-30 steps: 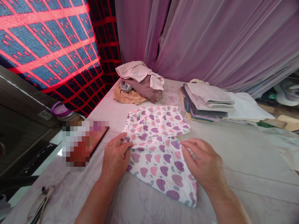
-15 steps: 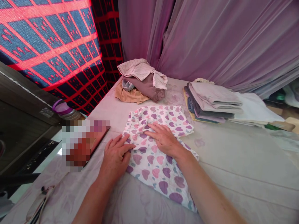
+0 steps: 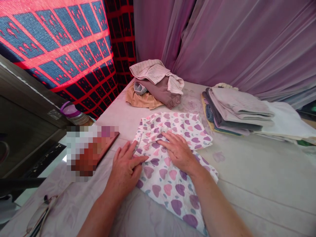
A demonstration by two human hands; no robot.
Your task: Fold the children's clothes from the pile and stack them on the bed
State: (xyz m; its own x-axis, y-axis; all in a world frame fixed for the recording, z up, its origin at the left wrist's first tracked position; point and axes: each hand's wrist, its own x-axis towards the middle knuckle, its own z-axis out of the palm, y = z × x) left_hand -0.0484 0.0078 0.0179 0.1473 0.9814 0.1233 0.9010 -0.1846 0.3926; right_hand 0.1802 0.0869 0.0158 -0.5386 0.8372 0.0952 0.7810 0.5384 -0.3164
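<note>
White shorts (image 3: 170, 186) printed with purple and pink hearts lie spread on the bed, waistband to the left and legs to the right. My left hand (image 3: 127, 166) rests on the waistband edge, its fingers spread. On the middle of the shorts lies my right hand (image 3: 179, 151), palm down with fingers stretched out. The cloth is slightly wrinkled near its fingertips. My right forearm hides part of the nearer leg.
A loose heap of clothes (image 3: 158, 85) lies at the back. To the right sits a stack of folded clothes (image 3: 239, 105) beside folded white cloth (image 3: 288, 118). At left are a blurred phone-like object (image 3: 106, 148), a purple-lidded jar (image 3: 74, 113) and eyeglasses (image 3: 40, 214).
My right hand has moved left from the nearer leg's edge onto the middle of the shorts and flattened there. My left hand stays at the waistband. The view has shifted slightly.
</note>
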